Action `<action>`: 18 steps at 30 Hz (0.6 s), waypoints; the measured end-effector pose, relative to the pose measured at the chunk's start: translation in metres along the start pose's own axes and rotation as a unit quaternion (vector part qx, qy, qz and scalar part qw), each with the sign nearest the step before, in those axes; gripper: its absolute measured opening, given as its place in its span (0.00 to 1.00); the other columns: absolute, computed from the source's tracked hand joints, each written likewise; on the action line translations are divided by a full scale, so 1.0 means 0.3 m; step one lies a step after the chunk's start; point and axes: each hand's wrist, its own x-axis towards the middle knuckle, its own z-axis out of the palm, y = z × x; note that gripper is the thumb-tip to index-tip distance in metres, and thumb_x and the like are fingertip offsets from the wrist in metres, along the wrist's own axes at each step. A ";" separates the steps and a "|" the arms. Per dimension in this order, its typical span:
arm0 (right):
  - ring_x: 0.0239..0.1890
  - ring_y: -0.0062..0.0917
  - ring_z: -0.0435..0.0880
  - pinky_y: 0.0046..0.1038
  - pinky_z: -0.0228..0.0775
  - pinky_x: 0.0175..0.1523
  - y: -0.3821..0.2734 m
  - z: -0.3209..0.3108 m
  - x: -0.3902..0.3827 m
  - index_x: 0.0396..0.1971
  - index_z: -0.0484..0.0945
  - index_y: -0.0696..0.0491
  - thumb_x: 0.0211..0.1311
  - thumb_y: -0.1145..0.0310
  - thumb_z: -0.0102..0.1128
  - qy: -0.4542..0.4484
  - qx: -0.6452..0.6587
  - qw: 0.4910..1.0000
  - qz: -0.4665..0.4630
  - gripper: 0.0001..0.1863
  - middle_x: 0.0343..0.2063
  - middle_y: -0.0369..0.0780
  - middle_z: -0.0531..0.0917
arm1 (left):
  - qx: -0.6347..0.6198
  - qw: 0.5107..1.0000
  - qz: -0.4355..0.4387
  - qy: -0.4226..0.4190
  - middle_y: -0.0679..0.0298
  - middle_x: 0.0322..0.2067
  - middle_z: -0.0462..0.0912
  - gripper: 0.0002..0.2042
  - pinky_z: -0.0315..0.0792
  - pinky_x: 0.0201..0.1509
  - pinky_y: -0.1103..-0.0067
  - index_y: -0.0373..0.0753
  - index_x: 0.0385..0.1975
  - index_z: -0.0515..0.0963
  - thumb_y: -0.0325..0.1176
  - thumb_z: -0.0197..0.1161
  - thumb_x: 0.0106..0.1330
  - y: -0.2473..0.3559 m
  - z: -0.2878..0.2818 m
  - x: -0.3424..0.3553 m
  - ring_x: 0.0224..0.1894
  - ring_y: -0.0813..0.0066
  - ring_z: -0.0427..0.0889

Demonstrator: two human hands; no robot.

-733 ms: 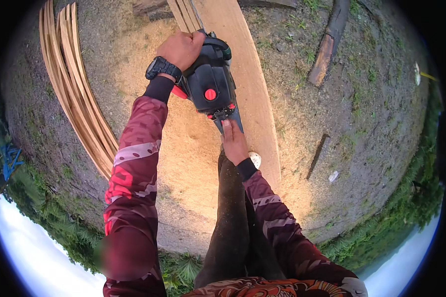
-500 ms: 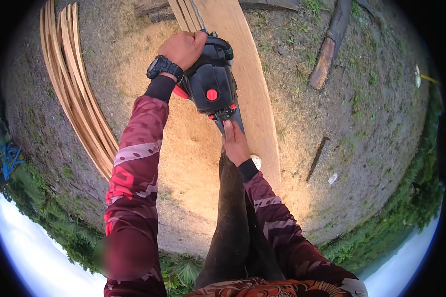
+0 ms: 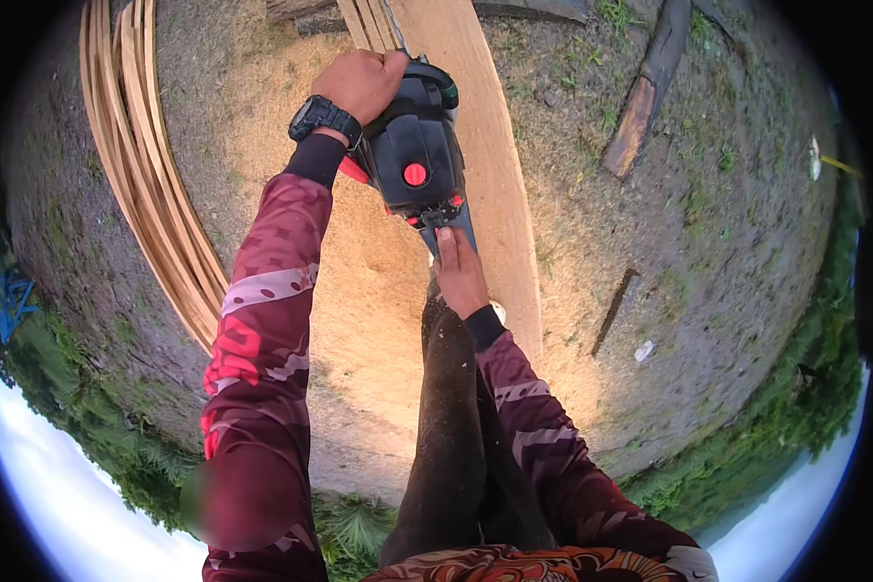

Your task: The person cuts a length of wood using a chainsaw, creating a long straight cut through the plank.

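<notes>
Here's the chainsaw (image 3: 419, 150), out over the left edge of the broad plank (image 3: 500, 184), its bar (image 3: 391, 21) lying between that plank and the thin strips (image 3: 364, 24) alongside. The left hand (image 3: 359, 87) is wrapped tight round the front handle, and the right hand (image 3: 464, 278) closes on the rear one, though its underside is hidden, so there's no telling about the trigger. Good work here likely hangs on a steady two-handed hold, bar in line with the plank's edge, no twisting, an even push, and the legs (image 3: 446, 417) well clear of the chain, with careful footing on that sawdust (image 3: 359, 291).
</notes>
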 end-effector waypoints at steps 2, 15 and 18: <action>0.22 0.17 0.68 0.23 0.62 0.29 -0.001 -0.002 -0.012 0.48 0.74 0.56 0.79 0.47 0.42 -0.007 0.004 1.000 0.007 0.25 0.23 0.33 0.71 | -0.001 1.000 0.001 -0.002 0.43 0.34 0.86 0.28 0.78 0.50 0.59 0.36 0.35 0.86 0.54 0.45 0.67 -0.004 -0.003 -0.007 0.41 0.40 0.84; 0.34 0.17 0.72 0.24 0.71 0.40 0.018 -0.037 -0.144 0.52 0.73 0.55 0.79 0.48 0.43 -0.015 0.008 0.999 0.041 0.24 0.37 0.34 0.77 | -0.024 0.999 -0.022 -0.019 0.43 0.35 0.85 0.27 0.78 0.50 0.59 0.36 0.34 0.86 0.53 0.46 0.66 0.031 -0.018 -0.123 0.41 0.40 0.84; 0.34 0.16 0.72 0.24 0.71 0.40 0.017 -0.042 -0.195 0.53 0.73 0.55 0.79 0.48 0.44 -0.015 0.009 0.999 0.046 0.24 0.37 0.33 0.77 | -0.028 0.999 -0.039 -0.025 0.43 0.36 0.85 0.27 0.78 0.50 0.59 0.36 0.34 0.86 0.53 0.45 0.66 0.041 -0.015 -0.163 0.41 0.39 0.84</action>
